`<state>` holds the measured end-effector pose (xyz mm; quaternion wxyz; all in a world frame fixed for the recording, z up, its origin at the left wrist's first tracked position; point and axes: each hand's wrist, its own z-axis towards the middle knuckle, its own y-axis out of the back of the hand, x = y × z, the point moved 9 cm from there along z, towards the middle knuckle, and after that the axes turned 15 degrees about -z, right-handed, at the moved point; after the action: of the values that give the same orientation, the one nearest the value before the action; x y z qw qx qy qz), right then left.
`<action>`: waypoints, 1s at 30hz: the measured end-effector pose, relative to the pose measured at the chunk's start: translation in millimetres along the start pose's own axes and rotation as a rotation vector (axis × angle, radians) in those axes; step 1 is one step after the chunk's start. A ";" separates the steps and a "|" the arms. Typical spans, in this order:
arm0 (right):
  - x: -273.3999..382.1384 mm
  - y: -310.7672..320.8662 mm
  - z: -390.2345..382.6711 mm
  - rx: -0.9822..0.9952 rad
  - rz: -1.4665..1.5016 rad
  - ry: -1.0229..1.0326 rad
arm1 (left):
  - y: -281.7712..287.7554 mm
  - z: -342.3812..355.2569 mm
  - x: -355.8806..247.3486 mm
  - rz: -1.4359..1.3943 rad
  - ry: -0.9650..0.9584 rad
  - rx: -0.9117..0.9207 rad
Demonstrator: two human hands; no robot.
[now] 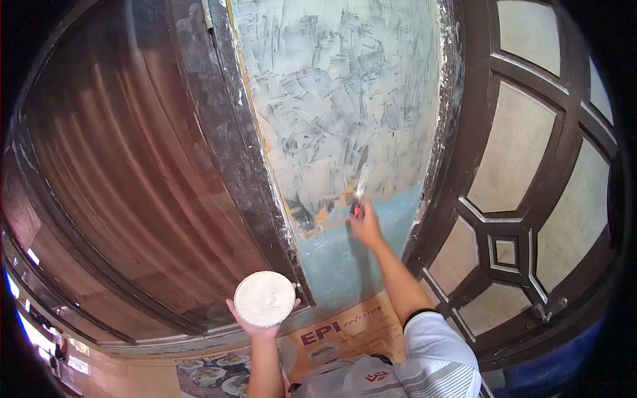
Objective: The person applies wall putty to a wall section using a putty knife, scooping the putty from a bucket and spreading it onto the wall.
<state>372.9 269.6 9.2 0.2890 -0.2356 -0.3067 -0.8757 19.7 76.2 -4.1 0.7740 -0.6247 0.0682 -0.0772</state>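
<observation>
My left hand [249,324] holds up a round container [264,298] of white paste at the lower middle. My right hand [365,222] grips a putty knife [361,190] with a red and dark handle, its whitish blade against the wall [335,86]. That wall has rough, streaky pale filler on its upper part, a ragged tan and dark patch, and bare light blue below, where my right hand's shadow falls. I cannot tell whether the blade touches the surface.
A dark-framed glass pane [126,172] with reddish curtain-like folds is on the left. A brown panelled door [511,146] with a handle [551,312] stands on the right. Printed banners [358,338] lie at the wall's foot, beside a tiled floor [126,371] at lower left.
</observation>
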 end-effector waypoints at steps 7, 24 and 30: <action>-14.0 -11.0 -50.7 -0.004 0.058 -0.047 | 5.3 0.8 -4.5 -0.075 0.014 -0.018; -0.5 -4.9 -41.2 -0.019 -0.035 0.055 | 19.4 -12.0 -24.1 -0.021 -0.053 -0.064; 15.8 24.0 42.5 0.003 0.019 -0.040 | -0.9 -7.6 -12.8 -0.080 -0.021 -0.021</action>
<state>387.1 277.1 57.9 0.2914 -0.2553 -0.3114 -0.8677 5.6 71.3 -4.7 0.7644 -0.6358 0.0358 -0.1008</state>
